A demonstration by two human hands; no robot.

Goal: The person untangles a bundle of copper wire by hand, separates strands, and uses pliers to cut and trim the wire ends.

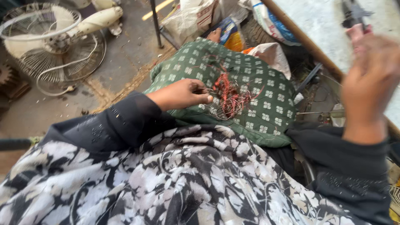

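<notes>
My left hand (pixel 180 94) rests on my lap, its fingers pinching thin wire at the edge of a tangle of red and silvery wire (pixel 228 96). The tangle lies on green patterned cloth (pixel 258 87) over my knee. My right hand (pixel 368 79) is raised at the right, blurred by motion, closed around the red handles of dark pliers (pixel 354 14) that point up over a pale tabletop. Both arms wear black sleeves above a black-and-white flowered garment.
A dismantled fan with wire guard (pixel 50 46) lies on the concrete floor at upper left. Plastic bags and sacks (pixel 196 18) pile up behind my knee. A pale tabletop with a wooden edge (pixel 308 41) runs along the right, with cables and scrap below it.
</notes>
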